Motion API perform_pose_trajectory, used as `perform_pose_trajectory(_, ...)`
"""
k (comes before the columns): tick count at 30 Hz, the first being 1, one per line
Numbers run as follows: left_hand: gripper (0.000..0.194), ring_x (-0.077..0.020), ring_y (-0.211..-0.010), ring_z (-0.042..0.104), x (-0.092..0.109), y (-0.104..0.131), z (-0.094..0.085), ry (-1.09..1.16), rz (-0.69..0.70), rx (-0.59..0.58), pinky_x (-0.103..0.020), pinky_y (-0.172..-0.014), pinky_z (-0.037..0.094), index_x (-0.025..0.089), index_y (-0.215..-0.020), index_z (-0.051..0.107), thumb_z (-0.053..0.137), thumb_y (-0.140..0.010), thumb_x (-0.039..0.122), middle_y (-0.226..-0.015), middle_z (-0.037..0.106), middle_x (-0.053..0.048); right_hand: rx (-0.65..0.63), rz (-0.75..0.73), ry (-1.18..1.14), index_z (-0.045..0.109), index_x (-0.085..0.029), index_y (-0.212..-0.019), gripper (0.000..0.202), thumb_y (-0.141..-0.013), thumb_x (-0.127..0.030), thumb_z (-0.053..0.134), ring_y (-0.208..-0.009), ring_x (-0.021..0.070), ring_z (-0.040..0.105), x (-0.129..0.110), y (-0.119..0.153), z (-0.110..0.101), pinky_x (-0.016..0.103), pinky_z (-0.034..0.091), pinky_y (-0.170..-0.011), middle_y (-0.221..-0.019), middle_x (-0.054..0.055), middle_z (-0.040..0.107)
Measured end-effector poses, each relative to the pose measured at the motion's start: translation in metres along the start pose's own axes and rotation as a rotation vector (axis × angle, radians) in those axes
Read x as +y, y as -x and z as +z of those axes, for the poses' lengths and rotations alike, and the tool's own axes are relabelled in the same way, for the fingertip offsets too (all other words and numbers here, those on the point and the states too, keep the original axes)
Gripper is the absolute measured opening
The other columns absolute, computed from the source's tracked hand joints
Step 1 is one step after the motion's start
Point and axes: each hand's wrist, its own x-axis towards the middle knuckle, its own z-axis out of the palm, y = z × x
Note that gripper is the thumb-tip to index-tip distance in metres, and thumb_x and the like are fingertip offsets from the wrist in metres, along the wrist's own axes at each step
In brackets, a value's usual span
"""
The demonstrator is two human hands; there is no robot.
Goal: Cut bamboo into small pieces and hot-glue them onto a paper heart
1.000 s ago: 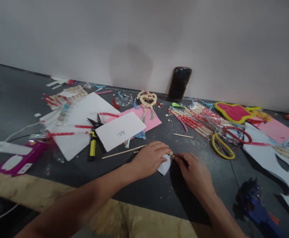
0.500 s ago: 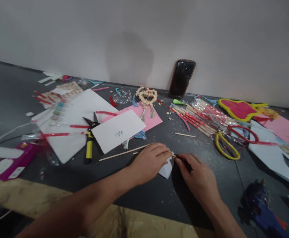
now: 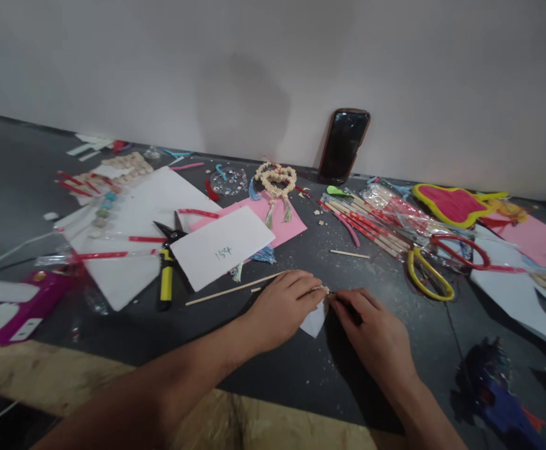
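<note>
My left hand lies low over the dark tabletop, its fingers pressed together on some small beige bead-like pieces. Beneath those fingertips a small pointed piece of white paper sticks out. My right hand faces it, thumb and forefinger pinched at the right end of the beige pieces; the thing in that pinch is too small to make out. A long thin wooden stick runs to the left hand, and the end of a shorter stick pokes out beside it.
Left are yellow-handled pliers, a white card marked 154 and a purple device. A phone leans against the wall. Beaded bracelets lie on pink paper. Right are wrapped sticks, scissors and a dark blue object.
Both hands stay almost in place. The right fingertips have shifted very slightly at the beige pieces. Objects on the left appear a little further left as the camera turns slightly.
</note>
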Motion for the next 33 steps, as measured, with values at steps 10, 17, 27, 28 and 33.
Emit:
perform_pose_trajectory(10,0.034,-0.0224,-0.113,0.047,0.0007,0.0001,0.0001,0.005,0.004,0.014,-0.041,-0.099,0.040,0.014,-0.122,0.050,0.045,-0.089,0.015,-0.120,0.057,-0.010,0.017,0.014,0.052,0.066,-0.026,-0.092,0.022,-0.089,-0.035,0.046,-0.073,0.0133,0.064,-0.0002,0.0016,0.0032,0.023,0.042,-0.059,-0.089,0.000,0.068)
perform_pose_trajectory(17,0.033,-0.0214,-0.113,0.048,0.0011,-0.0005,-0.0014,0.006,0.011,0.016,-0.040,-0.098,0.041,0.013,-0.122,0.050,0.045,-0.089,0.015,-0.119,0.058,-0.010,0.026,0.010,0.083,0.066,-0.026,-0.094,0.025,-0.090,-0.035,0.043,-0.071,0.0138,0.064,-0.0017,0.0002,0.0028,0.024,0.042,-0.057,-0.088,0.001,0.068)
perform_pose_trajectory(27,0.033,-0.0224,-0.112,0.048,0.0019,-0.0004,-0.0010,-0.001,0.008,0.007,-0.040,-0.098,0.040,0.013,-0.122,0.051,0.043,-0.089,0.015,-0.119,0.058,-0.009,0.047,0.022,0.107,0.066,-0.025,-0.089,0.022,-0.088,-0.035,0.047,-0.069,0.0139,0.063,-0.0029,0.0002,0.0044,0.024,0.040,-0.056,-0.082,0.000,0.068)
perform_pose_trajectory(28,0.033,-0.0222,-0.112,0.048,0.0019,-0.0004,-0.0012,0.000,0.006,0.008,-0.040,-0.098,0.040,0.013,-0.122,0.051,0.043,-0.089,0.015,-0.119,0.058,-0.010,0.048,0.028,0.106,0.066,-0.025,-0.088,0.021,-0.087,-0.035,0.047,-0.068,0.0140,0.063,-0.0031,0.0002,0.0040,0.024,0.040,-0.055,-0.081,0.000,0.068)
perform_pose_trajectory(33,0.032,-0.0215,-0.112,0.048,0.0016,-0.0009,-0.0019,0.004,0.012,0.013,-0.040,-0.096,0.042,0.014,-0.120,0.051,0.044,-0.089,0.015,-0.117,0.058,-0.011,0.049,0.016,0.088,0.066,-0.024,-0.094,0.026,-0.089,-0.034,0.043,-0.069,0.0134,0.063,-0.0031,0.0001,0.0026,0.024,0.040,-0.055,-0.083,0.001,0.069)
